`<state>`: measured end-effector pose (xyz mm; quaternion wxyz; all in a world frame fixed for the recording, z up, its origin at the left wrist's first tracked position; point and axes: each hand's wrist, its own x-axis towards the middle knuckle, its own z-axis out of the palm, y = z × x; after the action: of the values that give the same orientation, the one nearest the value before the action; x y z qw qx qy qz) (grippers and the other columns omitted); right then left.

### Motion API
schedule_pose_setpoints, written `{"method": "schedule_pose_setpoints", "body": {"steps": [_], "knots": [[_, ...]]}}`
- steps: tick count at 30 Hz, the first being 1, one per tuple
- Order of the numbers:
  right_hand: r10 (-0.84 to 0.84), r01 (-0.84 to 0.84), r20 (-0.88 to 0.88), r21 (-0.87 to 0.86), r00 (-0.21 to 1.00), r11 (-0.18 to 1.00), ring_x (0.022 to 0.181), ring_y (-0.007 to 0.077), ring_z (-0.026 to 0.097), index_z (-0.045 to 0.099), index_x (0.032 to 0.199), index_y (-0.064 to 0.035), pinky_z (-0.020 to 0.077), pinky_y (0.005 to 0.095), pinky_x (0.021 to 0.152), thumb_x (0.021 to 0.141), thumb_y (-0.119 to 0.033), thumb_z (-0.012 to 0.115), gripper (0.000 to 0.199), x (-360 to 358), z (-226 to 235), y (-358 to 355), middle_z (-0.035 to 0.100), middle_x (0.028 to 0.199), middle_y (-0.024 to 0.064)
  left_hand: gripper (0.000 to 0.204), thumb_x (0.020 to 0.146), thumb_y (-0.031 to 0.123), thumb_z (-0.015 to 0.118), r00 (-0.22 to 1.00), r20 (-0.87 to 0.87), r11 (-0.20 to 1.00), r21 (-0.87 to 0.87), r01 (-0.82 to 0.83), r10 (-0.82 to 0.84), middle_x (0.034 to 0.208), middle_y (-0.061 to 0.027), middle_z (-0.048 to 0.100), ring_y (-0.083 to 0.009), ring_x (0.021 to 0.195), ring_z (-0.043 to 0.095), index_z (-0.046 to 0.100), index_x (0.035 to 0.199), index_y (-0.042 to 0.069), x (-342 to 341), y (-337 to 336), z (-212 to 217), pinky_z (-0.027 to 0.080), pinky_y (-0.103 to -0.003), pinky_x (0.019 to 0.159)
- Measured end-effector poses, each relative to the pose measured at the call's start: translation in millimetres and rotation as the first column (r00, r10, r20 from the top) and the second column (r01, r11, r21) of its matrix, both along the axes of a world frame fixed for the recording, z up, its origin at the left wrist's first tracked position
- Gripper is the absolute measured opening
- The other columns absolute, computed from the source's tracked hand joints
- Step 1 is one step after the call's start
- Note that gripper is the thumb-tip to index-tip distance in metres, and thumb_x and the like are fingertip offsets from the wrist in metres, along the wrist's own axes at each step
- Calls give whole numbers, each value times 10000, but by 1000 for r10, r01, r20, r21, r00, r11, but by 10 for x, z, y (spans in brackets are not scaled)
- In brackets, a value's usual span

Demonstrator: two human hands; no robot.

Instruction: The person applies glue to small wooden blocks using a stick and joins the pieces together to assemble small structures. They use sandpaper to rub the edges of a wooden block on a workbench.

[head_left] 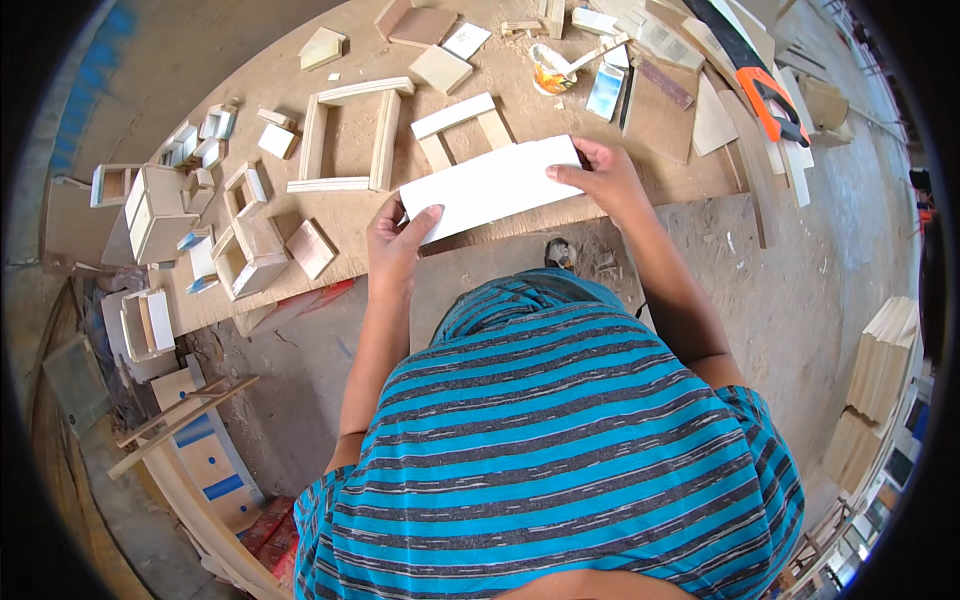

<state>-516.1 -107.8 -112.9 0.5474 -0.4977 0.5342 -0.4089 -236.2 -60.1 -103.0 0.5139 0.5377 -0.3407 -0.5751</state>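
I hold a white rectangular panel over the near edge of a wooden workboard. My left hand grips its lower left corner, thumb on top. At the panel's right end my right hand pinches the edge. Just beyond the panel lie a rectangular wooden frame and a small T-shaped piece of pale slats.
Small wooden boxes and blocks crowd the board's left side. A glue cup with a stick and an orange-handled saw lie at the back right. Stacked boards stand on the floor at right. Scrap wood and cardboard lie lower left.
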Motion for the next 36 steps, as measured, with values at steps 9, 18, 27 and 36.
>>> {"method": "schedule_pose_setpoints", "body": {"steps": [9, 18, 27, 36], "knots": [[14, -17, -118, -23, 993, 1000, 765, 64, 558, 587, 1196, -17, 435, 196, 631, 750, -166, 762, 501, 2, 136, 22, 641, 931, 21, 377, 769, 87, 740, 999, 48, 1000, 20, -10, 9, 975, -72, 638, -112, 842, 610, 593, 1094, -34, -23, -7, 68, 490, -237, 751], [-9, -7, -138, -110, 990, 994, 772, 113, 573, 571, 1221, -16, 468, 254, 711, 685, -262, 788, 629, -13, 99, 6, 648, 948, 82, 329, 791, 159, 702, 997, 80, 998, -54, 25, -20, 920, -42, 648, -97, 774, 609, 604, 1068, 13, -32, -2, 1, 492, -237, 647], [26, -59, -281, -110, 959, 992, 863, 155, 594, 471, 1323, -70, 476, 278, 752, 707, -198, 774, 698, -15, 249, -2, 609, 1042, 111, 361, 775, 83, 721, 998, 59, 998, -54, 25, -22, 959, -63, 640, -107, 811, 615, 593, 1097, -20, -28, -10, 6, 506, -241, 717], [-25, -489, -745, -463, 667, 739, 969, 317, 590, 642, 1067, -71, 467, 396, 839, 728, -197, 706, 367, 501, 854, -646, 624, 1030, 129, 494, 800, 148, 700, 965, 231, 983, -166, -84, 122, 1065, -77, 607, -98, 739, 602, 524, 1221, -42, -18, 71, 158, 488, -225, 631]]}}
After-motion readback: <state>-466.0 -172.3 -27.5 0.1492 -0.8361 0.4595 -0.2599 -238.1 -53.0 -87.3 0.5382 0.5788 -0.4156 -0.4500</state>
